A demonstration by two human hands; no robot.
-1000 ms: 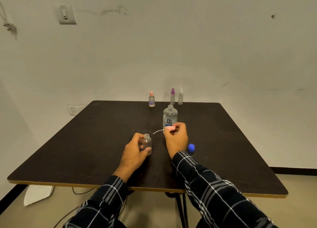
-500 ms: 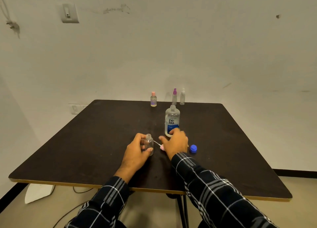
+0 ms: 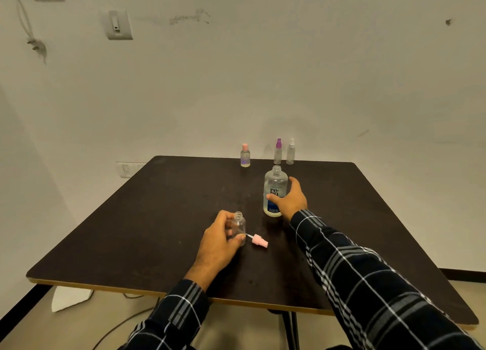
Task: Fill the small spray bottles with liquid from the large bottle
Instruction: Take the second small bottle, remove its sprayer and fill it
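My left hand (image 3: 219,242) grips a small clear spray bottle (image 3: 239,226) that stands uncapped on the dark table (image 3: 163,218). Its pink spray top (image 3: 259,241), with its thin tube, lies on the table just right of that bottle. The large clear bottle (image 3: 274,189) with a blue label stands open-necked behind. My right hand (image 3: 289,199) reaches around its right side, thumb across the label and fingers spread beside it, not closed on it.
At the table's far edge stand three small bottles: a pink-capped one (image 3: 245,156), a purple-topped sprayer (image 3: 278,152) and a white-topped sprayer (image 3: 290,152). A white wall rises right behind them. My right sleeve covers the table's near right part.
My right hand laid the pink spray top down beside the small bottle, let go, and moved forward to the large bottle. My left hand stayed on the small bottle.
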